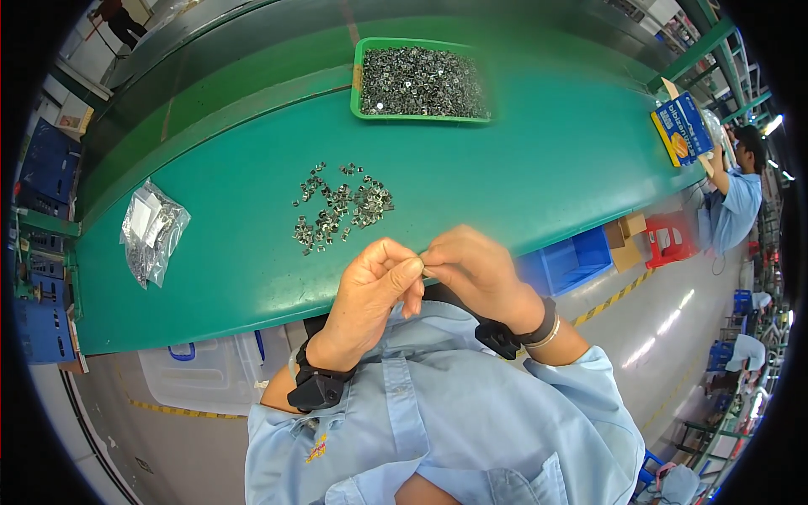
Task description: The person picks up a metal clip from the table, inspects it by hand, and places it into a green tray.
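Observation:
My left hand (376, 282) and my right hand (474, 268) meet in front of my chest, above the near edge of the green table. Thumb and fingertips of both are pinched together at one spot. Whatever sits between them is too small and too covered to make out. Just beyond my left hand, a loose pile of small shiny metal parts (370, 204) lies spread on the tabletop. Farther back stands a green tray (357, 94) filled with many similar-looking small metal pieces.
A clear plastic bag (154, 231) with parts and a white slip lies on the table's left. At the far right are a blue-and-yellow box (680, 129) and a co-worker (737, 198). Below the table edge sit a blue bin (576, 261) and a clear storage box (198, 374).

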